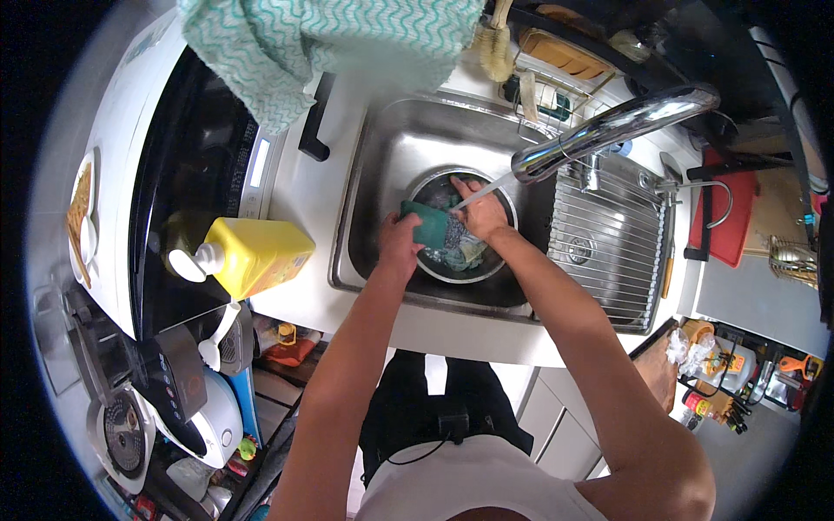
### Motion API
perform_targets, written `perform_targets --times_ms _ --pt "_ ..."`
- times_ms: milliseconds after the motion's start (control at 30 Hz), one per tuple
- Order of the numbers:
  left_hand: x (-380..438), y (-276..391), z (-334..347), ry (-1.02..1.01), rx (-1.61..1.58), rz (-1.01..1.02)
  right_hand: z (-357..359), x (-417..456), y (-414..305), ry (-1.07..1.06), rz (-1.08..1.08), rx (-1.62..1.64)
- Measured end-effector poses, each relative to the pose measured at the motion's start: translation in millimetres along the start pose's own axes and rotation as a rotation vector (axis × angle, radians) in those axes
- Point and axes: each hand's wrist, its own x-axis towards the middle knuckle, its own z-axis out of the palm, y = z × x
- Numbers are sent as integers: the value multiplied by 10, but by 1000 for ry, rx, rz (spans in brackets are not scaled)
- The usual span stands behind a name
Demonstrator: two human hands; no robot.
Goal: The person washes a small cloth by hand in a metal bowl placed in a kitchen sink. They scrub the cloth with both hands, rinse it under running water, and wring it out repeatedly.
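A round metal basin (433, 277) sits in the left bowl of a stainless steel sink (391, 143). Wet cloth (459, 251) and water lie inside it. Between the thumb and fingers of my left hand (399, 239) is a dark green scouring pad (427, 223), held at the basin's left side. My right hand (482, 210) reaches into the basin from the right, its fingers near the cloth; whether they grip anything is unclear. Water runs from the chrome faucet (554, 153) in a slanting stream towards my right hand.
A yellow pump bottle (264, 256) stands on the counter left of the sink. A roll-up drying rack (599, 260) covers the right bowl. A green-and-white patterned cloth (352, 39) hangs at the top, near a brush (496, 52) and a wire caddy (567, 98).
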Motion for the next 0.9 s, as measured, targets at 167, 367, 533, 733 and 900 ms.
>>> perform_targets --times_ms 167,367,533,733,900 --pt "-243 192 -30 225 -37 52 248 -123 203 -245 199 -89" --pt "-276 132 45 195 -53 45 338 -276 492 -270 327 -34" --pt "-185 67 37 82 -183 -98 -165 -434 169 -49 -102 131" --pt "-99 69 30 -196 -127 -270 223 -423 -53 -20 -324 508" --pt "-193 308 -146 -169 -217 -155 300 -322 64 -135 260 847"
